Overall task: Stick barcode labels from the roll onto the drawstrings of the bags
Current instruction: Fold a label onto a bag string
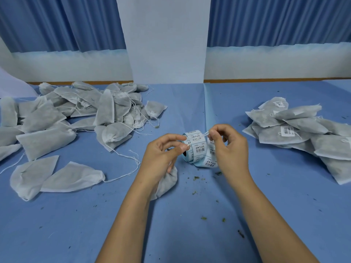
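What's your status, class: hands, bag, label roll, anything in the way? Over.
Left hand grips bag, thumb at label roll. Right hand pinches drawstring beside roll. Nothing blocking, only loose crumbs.

Table cover (190, 234) flat mid blue, scattered green-brown flecks (196, 178). Bags (57, 114) pale grey-white, faintly mottled (darker fill shows through). Drawstrings (205, 133) white. Label roll (197, 147): white labels, black barcode stripes and black print, light blue backing, black core. Stuck labels (287, 130) on right pile same white/black. Curtains (57, 21) blue, vertical pleat shading. Pillar (165, 44) white. Trim strip (266, 80) orange-brown.
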Available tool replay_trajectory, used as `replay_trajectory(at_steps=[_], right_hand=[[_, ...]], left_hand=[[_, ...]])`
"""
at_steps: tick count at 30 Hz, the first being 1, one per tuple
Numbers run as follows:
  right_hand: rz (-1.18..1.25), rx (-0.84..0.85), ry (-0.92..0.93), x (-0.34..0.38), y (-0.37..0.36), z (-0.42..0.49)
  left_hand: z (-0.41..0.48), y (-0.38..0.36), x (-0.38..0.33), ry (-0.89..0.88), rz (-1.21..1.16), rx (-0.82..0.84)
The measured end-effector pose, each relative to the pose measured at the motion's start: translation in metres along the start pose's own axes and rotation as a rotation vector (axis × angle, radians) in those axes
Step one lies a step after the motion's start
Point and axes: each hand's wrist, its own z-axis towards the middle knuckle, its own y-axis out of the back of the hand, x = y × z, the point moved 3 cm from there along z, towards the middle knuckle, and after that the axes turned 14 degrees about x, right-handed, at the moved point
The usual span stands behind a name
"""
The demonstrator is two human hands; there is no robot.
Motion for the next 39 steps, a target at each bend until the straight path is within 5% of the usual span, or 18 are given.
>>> replay_trajectory(at_steps=[3,8,15,20,28,34,39], right_hand=[[0.11,-0.03,-0.066,-0.002,0.003,0.002],[0.333,-0.148,-0.065,0.003,0.014,0.003],[0.466,-0.057,0.052,0.026,-0.001,-0.009],[0.548,-0.053,-0.002,0.024,-0.004,-0.008],[0.466,-0.091,0.017,0.019,0.004,-0.005],[0.095,0.295,0.232,0.032,-0.016,-0.017],[-0.021,0.532,0.062,0.023,-0.032,-0.019]], left_hand=[[-0.002,-0.001,0.0,-0.011,0.05,0.015],[-0.001,0.008,0.002,0.051,0.536,0.069],[0.0,0.011,0.006,0.04,0.604,0.017],[0.0,0.004,0.011,0.143,0.62,0.213],[-0.002,0.008,0.005,0.153,0.505,0.198],[0.001,0.02,0.002,0.097,0.185,-0.175],[-0.002,0.025,-0.004,-0.038,-0.276,-0.244]])
